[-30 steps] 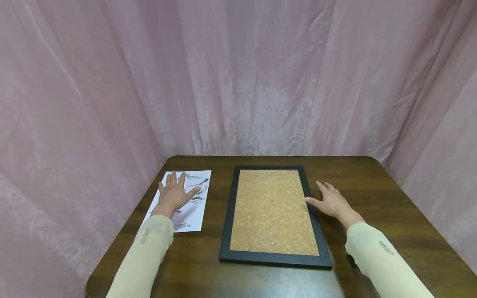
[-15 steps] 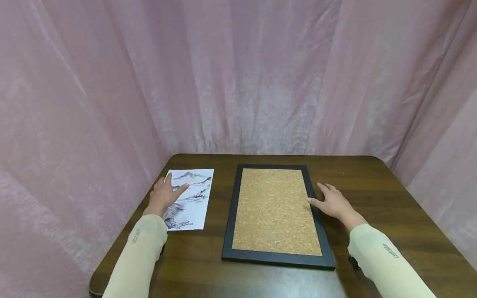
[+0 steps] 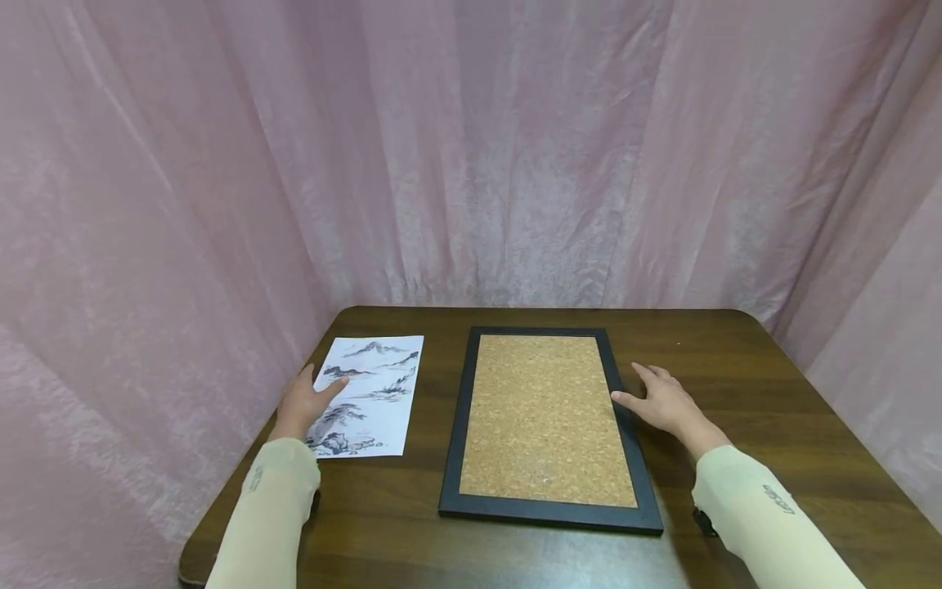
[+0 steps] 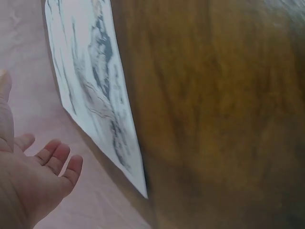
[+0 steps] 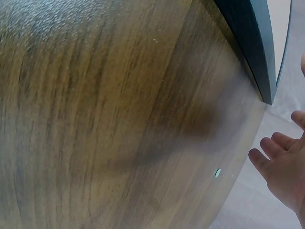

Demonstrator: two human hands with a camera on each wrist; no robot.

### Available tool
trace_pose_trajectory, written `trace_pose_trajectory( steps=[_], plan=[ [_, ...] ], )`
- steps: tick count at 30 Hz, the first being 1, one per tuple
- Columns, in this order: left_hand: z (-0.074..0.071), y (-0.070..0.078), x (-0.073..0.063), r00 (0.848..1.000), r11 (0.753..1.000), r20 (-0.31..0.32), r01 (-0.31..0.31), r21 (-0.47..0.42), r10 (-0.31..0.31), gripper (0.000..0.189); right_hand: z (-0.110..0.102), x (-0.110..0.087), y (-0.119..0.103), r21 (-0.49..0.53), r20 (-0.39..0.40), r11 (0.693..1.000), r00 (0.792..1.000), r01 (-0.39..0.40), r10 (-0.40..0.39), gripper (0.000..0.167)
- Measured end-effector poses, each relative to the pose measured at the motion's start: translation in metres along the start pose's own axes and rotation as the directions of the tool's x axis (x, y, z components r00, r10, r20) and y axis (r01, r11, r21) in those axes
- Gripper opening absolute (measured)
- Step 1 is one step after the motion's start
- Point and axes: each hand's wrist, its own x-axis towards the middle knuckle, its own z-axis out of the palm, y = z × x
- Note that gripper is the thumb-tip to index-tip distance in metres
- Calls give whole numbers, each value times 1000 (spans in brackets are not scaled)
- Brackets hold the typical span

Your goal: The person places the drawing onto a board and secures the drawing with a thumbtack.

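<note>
A white sheet of paper (image 3: 379,405) printed with an ink landscape lies on the left of the table. My left hand (image 3: 302,402) hovers over its left edge, thumb and fingers spread; in the left wrist view the hand (image 4: 40,176) appears apart from the paper (image 4: 95,90) and holds nothing. A black frame (image 3: 540,511) with a cork panel (image 3: 548,417) lies flat at the middle. Beside the frame's right edge is my right hand (image 3: 662,402), fingers relaxed, thumb near the rim; whether it touches cannot be told. The right wrist view shows that hand (image 5: 286,167) holding nothing.
The brown wooden table (image 3: 765,393) has rounded corners, its left edge close to the paper. Pink curtains (image 3: 515,164) hang behind and at both sides. A small pale speck (image 5: 218,173) lies on the tabletop in the right wrist view.
My left hand has drawn left and back from over the paper, uncovering more of the landscape. The right hand stays almost in place by the frame; the paper and frame have not visibly moved.
</note>
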Motion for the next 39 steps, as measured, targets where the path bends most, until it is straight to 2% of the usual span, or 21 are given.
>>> trace_pose_trajectory(
  steps=[7,13,21,29,39],
  plan=[
    [2,-19,0,997,993,19,80,-90,-78,101,0,-1,1,5,1,1000,1000,-9,9,96],
    [6,-28,-1,994,991,23,107,-75,-106,101,-3,-3,4,14,-8,1000,1000,-3,3,93],
    [8,-32,-3,992,991,35,121,-61,-119,97,-12,-4,16,51,-34,999,999,-7,9,91],
    [9,-33,-2,983,981,47,178,-80,-175,93,-27,-10,32,137,-66,988,995,-66,76,93],
    [6,-37,-5,979,977,39,204,-59,-202,79,-43,-20,45,290,-94,948,982,-129,163,91]
  ],
)
